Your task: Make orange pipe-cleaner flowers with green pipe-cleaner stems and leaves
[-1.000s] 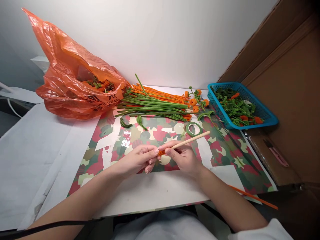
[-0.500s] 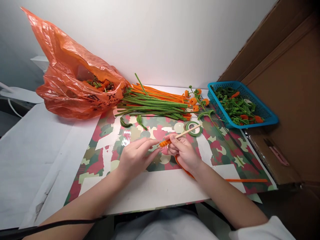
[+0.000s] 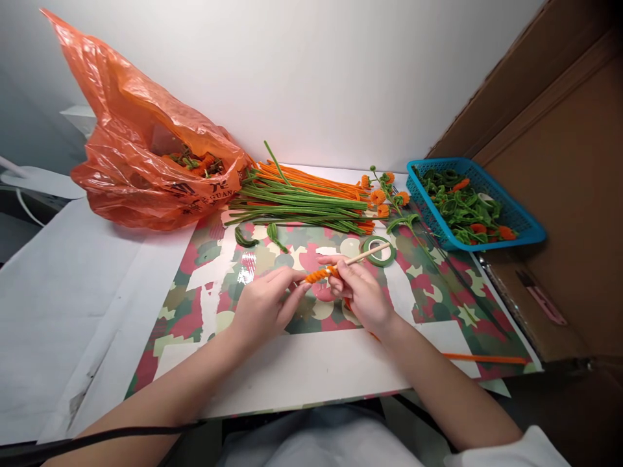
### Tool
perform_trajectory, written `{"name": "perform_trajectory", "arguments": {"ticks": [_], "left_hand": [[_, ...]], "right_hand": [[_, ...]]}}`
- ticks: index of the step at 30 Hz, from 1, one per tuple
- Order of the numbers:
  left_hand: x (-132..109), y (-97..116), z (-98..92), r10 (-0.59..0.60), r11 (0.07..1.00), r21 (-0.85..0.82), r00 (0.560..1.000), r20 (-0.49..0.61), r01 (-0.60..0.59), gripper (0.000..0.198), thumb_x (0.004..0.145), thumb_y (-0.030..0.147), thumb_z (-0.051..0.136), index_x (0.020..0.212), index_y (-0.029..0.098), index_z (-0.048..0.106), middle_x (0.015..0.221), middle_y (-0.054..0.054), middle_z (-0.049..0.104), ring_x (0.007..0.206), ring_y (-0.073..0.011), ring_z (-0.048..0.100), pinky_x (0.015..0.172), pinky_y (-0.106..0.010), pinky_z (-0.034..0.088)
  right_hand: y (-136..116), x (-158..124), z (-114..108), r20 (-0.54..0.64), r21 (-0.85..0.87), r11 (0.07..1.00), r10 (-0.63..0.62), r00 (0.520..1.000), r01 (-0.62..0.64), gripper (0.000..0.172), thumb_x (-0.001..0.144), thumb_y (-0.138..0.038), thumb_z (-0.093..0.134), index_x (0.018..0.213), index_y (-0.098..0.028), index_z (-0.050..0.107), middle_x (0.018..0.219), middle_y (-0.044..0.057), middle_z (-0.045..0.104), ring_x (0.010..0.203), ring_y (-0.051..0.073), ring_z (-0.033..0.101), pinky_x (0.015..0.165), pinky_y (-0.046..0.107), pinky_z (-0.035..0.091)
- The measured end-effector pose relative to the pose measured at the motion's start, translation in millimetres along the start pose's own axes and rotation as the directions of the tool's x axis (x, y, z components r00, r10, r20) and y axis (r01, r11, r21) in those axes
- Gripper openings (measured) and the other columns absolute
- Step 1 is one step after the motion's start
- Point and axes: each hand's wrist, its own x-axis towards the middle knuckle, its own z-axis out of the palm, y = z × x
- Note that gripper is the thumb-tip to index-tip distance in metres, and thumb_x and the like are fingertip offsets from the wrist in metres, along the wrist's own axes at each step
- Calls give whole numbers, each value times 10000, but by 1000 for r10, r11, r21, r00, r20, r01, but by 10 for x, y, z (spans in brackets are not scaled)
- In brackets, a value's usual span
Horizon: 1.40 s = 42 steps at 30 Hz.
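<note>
A thin wooden stick (image 3: 372, 251) slants up to the right between my hands, an orange pipe cleaner (image 3: 317, 275) coiled around its lower left part. My left hand (image 3: 265, 301) pinches the left end of the stick, where the coil begins. My right hand (image 3: 364, 293) grips the stick and the pipe cleaner at the coil's right end. The loose tail of the pipe cleaner passes under my right forearm and shows again at the right. Beyond the stick lies a roll of green tape (image 3: 378, 251).
Green pipe cleaners (image 3: 306, 204) and orange ones (image 3: 311, 176) lie piled at the back. An orange plastic bag (image 3: 146, 162) stands left. At right are a flower stem with orange blooms (image 3: 378, 196), a blue basket (image 3: 523, 239) of green pieces and a pink cutter (image 3: 548, 305).
More of the orange coil now shows between my hands. My right fingers have shifted right along the stick, and the pipe cleaner's tail has moved slightly.
</note>
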Motion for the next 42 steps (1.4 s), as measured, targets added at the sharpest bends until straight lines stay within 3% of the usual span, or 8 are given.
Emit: {"name": "perform_trajectory", "arguments": {"ticks": [9, 15, 21, 26, 33, 37, 42], "left_hand": [[-12, -31, 19, 4, 1000, 20, 1000, -12, -4, 116, 931, 222, 524, 851, 179, 595, 678, 12, 641, 555, -112, 570, 500, -207, 445], [-1, -42, 10, 39, 999, 18, 999, -29, -39, 116, 921, 206, 533, 822, 181, 588, 694, -5, 665, 553, -113, 576, 483, -206, 435], [25, -19, -7, 54, 998, -37, 999, 1, -54, 150, 929, 190, 496, 810, 177, 585, 665, -8, 658, 535, -116, 573, 500, -214, 451], [21, -30, -23, 110, 993, -48, 993, -36, -111, 147, 943, 188, 491, 822, 181, 575, 668, -10, 652, 547, -113, 568, 505, -210, 446], [34, -59, -55, 248, 963, 129, 965, -89, -236, 167, 957, 195, 461, 863, 181, 598, 601, -5, 596, 498, -120, 514, 479, -227, 394], [31, -58, -18, 252, 957, 166, 965, -77, -237, 221, 964, 187, 419, 809, 187, 576, 568, 7, 554, 484, -123, 485, 476, -232, 373], [1, -23, 27, 183, 981, 85, 981, -68, -177, 237, 959, 166, 413, 753, 183, 530, 557, 27, 497, 469, -115, 422, 461, -232, 338]], "right_hand": [[28, 32, -45, -90, -17, 1000, 20, 996, -21, 364, 739, -496, 704, 779, -183, 521, 563, -64, 516, 445, 48, 345, 435, 214, 229], [7, 26, -72, -129, -59, 998, -32, 991, 24, 361, 699, -473, 759, 767, -170, 576, 581, -51, 587, 418, 44, 430, 422, 207, 286], [19, 27, -80, -71, -99, 994, -56, 996, 49, 336, 695, -462, 775, 774, -166, 637, 586, -33, 633, 443, 58, 460, 441, 213, 340], [45, 26, -89, -11, -3, 1000, -19, 1000, 19, 294, 703, -429, 785, 768, -169, 665, 610, -20, 658, 445, 54, 461, 455, 214, 366], [36, 10, -62, 45, 144, 984, 97, 994, -103, 252, 641, -374, 835, 699, -165, 707, 597, -8, 684, 426, 47, 487, 465, 206, 390], [59, 7, -46, 42, 174, 982, 65, 997, -72, 214, 643, -343, 837, 705, -171, 726, 588, -12, 686, 410, 37, 472, 464, 203, 404], [128, -9, -60, 44, 87, 996, 11, 999, -15, 172, 689, -313, 818, 762, -177, 742, 635, 7, 714, 463, 62, 538, 443, 187, 418]]}}
